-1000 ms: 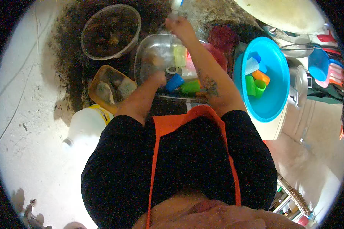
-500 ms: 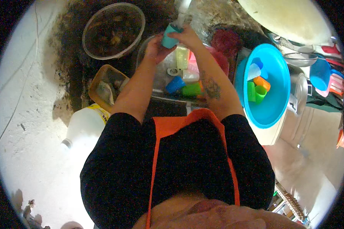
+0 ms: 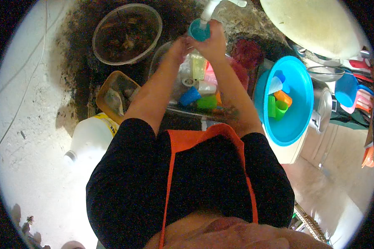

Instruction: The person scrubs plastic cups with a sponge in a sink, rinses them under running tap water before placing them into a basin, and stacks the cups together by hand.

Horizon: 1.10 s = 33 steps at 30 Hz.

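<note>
A teal cup [image 3: 199,31] is held beneath the white faucet [image 3: 207,13], its open top facing up toward the spout. My right hand [image 3: 214,45] is closed around the cup from its right side. My left hand [image 3: 181,49] is just below and left of the cup; its fingers are blurred, so whether they touch it is unclear. Below my hands, a clear plastic tub [image 3: 176,108] contains a pale yellow cup [image 3: 198,67], a blue cup [image 3: 190,96], a green cup [image 3: 206,102], a whitish cup [image 3: 206,87] and something pink [image 3: 210,74].
To the right stands a blue basin [image 3: 289,130] with several colored cups. A round clear container [image 3: 96,41] with dark scraps is at upper left, above a tan rectangular container [image 3: 105,93]. A white jug [image 3: 89,135] stands left; a reddish mesh scrubber [image 3: 247,53] lies right of the tub.
The teal cup has moved up and slightly right to under the spout, turning its opening upward. My right hand moved with it; my left hand shifted to its lower left. More of the faucet shows.
</note>
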Each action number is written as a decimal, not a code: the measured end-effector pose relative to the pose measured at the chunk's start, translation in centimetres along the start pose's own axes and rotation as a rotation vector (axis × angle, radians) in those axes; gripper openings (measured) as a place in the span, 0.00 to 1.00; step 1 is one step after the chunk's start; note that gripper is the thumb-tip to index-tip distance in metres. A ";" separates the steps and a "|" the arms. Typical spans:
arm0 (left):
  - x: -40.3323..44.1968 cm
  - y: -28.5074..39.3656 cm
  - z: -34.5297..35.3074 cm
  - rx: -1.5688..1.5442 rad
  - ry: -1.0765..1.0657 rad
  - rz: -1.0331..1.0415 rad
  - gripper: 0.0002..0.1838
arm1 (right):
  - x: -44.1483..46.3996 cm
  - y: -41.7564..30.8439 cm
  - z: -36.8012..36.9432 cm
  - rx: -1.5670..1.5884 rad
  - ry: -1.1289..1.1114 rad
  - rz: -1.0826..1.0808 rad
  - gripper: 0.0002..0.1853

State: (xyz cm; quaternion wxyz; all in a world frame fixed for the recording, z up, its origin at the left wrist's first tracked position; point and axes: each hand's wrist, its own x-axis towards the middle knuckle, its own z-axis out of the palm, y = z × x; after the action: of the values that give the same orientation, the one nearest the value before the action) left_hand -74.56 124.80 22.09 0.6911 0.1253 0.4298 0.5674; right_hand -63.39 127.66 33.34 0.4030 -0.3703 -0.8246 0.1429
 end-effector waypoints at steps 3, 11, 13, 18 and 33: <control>0.9 -4.0 -4.1 1.101 0.246 0.088 0.21 | -0.5 1.2 1.8 -0.044 -0.320 0.156 0.41; -2.5 -6.9 -6.6 1.889 0.238 0.143 0.22 | 1.1 -1.4 0.4 -0.114 -0.130 0.209 0.44; -3.5 -6.1 -5.3 1.660 0.405 0.266 0.23 | 1.2 -0.8 0.8 -0.044 -0.070 0.223 0.44; -2.1 -2.6 -1.9 0.740 0.436 -0.250 0.21 | 1.5 -2.2 -0.3 0.010 -0.058 0.273 0.42; -2.0 -5.4 -3.3 -0.271 -0.155 -0.089 0.17 | 0.5 -1.2 0.0 -0.320 -0.054 0.028 0.33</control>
State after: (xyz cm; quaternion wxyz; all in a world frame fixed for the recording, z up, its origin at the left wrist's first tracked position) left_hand -73.26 120.26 17.41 0.7571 0.0552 0.3001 0.5776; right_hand -64.18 127.18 34.25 0.3146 -0.4374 -0.8421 0.0252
